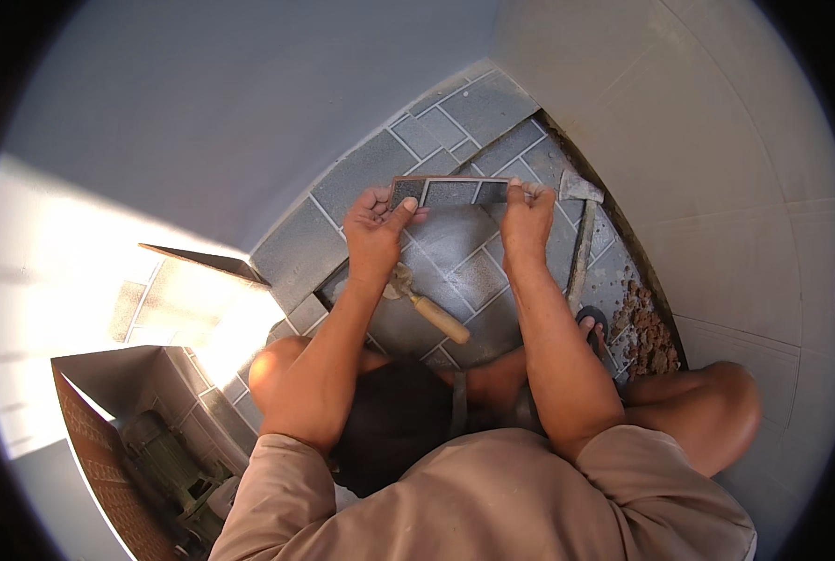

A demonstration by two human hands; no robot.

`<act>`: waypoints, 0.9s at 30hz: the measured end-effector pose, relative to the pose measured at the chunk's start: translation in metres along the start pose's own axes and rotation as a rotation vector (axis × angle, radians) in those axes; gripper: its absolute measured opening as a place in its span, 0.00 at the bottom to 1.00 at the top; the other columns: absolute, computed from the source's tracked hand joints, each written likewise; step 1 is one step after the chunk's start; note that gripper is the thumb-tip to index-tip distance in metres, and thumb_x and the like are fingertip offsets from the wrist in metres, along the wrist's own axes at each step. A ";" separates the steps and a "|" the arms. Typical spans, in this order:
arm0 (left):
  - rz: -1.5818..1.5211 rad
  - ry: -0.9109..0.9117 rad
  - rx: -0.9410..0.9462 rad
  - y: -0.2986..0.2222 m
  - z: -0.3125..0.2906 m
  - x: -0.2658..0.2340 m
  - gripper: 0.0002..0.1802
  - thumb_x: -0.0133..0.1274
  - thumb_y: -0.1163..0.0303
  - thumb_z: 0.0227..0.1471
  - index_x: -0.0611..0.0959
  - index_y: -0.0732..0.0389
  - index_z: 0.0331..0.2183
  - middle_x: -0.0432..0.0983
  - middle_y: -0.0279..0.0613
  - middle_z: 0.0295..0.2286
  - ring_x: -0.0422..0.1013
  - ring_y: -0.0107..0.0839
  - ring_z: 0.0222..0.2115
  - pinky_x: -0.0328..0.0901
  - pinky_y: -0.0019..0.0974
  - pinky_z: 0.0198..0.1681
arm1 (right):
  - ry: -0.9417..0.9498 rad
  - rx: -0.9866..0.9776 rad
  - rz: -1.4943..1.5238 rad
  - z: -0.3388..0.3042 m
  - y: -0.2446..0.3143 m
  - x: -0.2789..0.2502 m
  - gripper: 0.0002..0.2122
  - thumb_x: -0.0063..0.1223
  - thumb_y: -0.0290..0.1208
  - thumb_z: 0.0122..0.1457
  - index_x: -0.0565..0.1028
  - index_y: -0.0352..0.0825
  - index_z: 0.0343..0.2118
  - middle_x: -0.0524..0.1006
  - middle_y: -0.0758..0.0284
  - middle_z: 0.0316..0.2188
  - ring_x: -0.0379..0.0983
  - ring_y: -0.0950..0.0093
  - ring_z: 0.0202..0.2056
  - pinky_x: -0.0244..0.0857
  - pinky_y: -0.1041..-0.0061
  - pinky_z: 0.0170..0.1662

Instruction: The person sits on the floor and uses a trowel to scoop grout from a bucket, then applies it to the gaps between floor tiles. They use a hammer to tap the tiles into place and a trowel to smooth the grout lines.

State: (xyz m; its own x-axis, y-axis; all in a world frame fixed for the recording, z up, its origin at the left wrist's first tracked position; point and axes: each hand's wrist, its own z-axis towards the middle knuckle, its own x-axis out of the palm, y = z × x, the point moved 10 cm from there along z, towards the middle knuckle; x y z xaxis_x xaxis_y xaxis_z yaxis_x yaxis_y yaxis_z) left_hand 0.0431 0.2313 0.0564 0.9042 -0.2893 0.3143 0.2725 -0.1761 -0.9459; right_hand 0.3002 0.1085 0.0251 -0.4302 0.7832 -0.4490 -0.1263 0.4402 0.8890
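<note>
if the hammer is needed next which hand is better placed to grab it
Probably the right hand: it grips the tile strip at the end nearer the hammer, while the left hand holds the farther end.

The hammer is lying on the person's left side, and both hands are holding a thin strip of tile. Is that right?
Not quite: the head view shows the hammer lying on the person's right side. The rest is right: the left hand and the right hand are holding a thin strip of tile.

Room opens between the forearms (553,323), the tile (450,193) ahead and trowel (439,318) below obstructing.
</note>
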 end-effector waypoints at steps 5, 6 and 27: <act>0.266 0.082 0.048 0.031 -0.024 0.004 0.06 0.64 0.82 0.59 0.81 0.67 0.37 0.84 0.42 0.35 0.78 0.22 0.35 0.74 0.28 0.41 | 0.473 0.693 0.692 -0.043 -0.009 0.045 0.43 0.62 0.36 0.67 0.46 0.24 0.74 0.74 0.53 0.51 0.77 0.61 0.43 0.80 0.59 0.43; 0.358 0.101 0.027 0.033 -0.028 0.012 0.06 0.64 0.82 0.58 0.81 0.67 0.36 0.84 0.41 0.35 0.78 0.21 0.36 0.74 0.28 0.41 | 0.475 0.661 0.721 -0.034 -0.022 0.052 0.46 0.64 0.34 0.66 0.43 0.25 0.75 0.74 0.53 0.52 0.77 0.60 0.43 0.80 0.59 0.44; 0.155 -0.283 -0.402 0.156 0.040 0.051 0.13 0.61 0.75 0.63 0.82 0.74 0.46 0.83 0.49 0.37 0.81 0.36 0.36 0.78 0.34 0.41 | 0.331 0.355 0.466 0.123 -0.064 0.096 0.41 0.70 0.25 0.57 0.58 0.20 0.70 0.71 0.44 0.63 0.81 0.61 0.49 0.82 0.71 0.39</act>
State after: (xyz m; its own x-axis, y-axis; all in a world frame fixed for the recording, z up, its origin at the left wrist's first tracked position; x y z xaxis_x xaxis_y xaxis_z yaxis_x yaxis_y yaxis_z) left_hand 0.1446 0.2269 -0.0786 0.9928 -0.0842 0.0856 0.0301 -0.5153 -0.8565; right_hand 0.3769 0.2093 -0.0861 -0.6268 0.7755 0.0762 0.4162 0.2505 0.8741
